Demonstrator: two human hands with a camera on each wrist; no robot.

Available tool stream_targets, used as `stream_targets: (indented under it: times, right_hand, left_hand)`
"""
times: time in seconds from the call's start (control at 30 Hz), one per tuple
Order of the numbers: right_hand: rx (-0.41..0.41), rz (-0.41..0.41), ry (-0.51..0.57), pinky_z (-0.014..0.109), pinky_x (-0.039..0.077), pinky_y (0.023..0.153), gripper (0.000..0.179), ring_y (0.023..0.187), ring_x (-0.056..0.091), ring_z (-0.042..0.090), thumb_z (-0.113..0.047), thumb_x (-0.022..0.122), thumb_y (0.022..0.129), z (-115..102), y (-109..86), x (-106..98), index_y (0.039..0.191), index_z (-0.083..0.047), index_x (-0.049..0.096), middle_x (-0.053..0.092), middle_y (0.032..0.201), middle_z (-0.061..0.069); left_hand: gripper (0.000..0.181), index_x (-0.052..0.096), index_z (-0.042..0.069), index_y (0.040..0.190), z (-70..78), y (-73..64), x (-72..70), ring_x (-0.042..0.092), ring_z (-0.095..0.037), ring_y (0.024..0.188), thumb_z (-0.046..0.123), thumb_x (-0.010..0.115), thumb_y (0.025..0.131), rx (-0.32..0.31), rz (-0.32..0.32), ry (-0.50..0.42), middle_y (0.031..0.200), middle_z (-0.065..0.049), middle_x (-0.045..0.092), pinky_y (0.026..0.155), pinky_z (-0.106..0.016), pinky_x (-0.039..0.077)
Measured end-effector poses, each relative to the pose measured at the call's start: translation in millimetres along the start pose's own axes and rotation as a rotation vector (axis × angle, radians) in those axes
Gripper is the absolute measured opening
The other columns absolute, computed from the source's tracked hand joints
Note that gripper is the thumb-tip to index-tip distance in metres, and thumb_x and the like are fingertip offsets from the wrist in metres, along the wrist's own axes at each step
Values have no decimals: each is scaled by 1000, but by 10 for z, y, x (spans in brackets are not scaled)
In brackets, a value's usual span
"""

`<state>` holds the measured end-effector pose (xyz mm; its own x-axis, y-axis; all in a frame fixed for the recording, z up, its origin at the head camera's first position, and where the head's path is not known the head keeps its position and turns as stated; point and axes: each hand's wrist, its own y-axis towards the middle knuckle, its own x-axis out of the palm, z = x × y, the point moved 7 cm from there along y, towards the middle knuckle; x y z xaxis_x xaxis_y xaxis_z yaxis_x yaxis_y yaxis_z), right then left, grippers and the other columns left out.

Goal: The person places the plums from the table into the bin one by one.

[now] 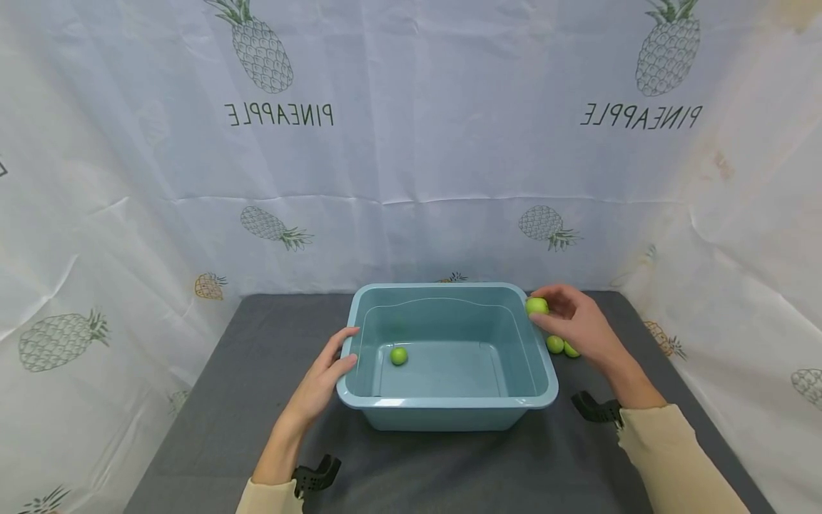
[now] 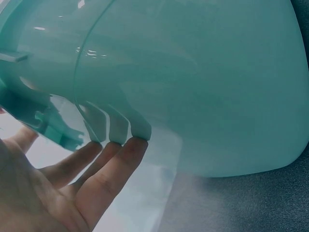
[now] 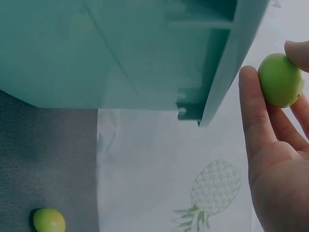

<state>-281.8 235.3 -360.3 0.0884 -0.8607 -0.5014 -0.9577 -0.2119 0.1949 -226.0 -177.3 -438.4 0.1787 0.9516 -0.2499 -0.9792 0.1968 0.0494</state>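
A light blue plastic basin (image 1: 449,402) stands on the dark table, with one small round green fruit (image 1: 399,355) on its floor. My left hand (image 1: 317,382) grips the basin's left rim. In the left wrist view, three fingertips (image 2: 137,145) press against its outer wall. Beside the right rim, my right hand (image 1: 581,321) holds another smooth green fruit (image 3: 280,79) between thumb and fingers, level with the rim. Below that hand, two more green fruits, a nearer one (image 1: 555,345) and a partly hidden one (image 1: 571,350), lie on the table outside the basin.
The dark grey tabletop (image 1: 257,407) spreads around the basin. A white cloth (image 1: 411,143) printed with pineapples hangs behind the table and along both sides. Each wrist wears a black mount, left (image 1: 317,477) and right (image 1: 596,408).
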Motion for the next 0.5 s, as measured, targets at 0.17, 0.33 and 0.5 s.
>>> stream_targets:
  times: [0.17,0.33,0.5]
  right_hand:
    - [11,-31,-15,22,49,88,45,112,61,23,-26,73,96,-101,57,51,132,-4,58,61,127,13]
    - [-4,-72,17,26,52,86,42,110,63,20,-24,73,96,-203,104,105,130,-4,57,61,126,14]
    - [-63,-119,54,29,53,85,37,107,63,13,-16,71,97,-295,131,151,128,-1,58,61,123,16]
  left_hand:
    - [50,36,22,155,11,-4,-3,46,-43,133,31,50,107,1,3,4,162,-18,25,97,-49,43]
    - [50,36,22,155,12,-9,-1,46,-42,133,31,50,107,5,2,6,161,-18,26,96,-49,43]
    - [50,36,22,155,15,-14,5,46,-42,133,31,50,107,6,0,2,161,-18,26,96,-48,43]
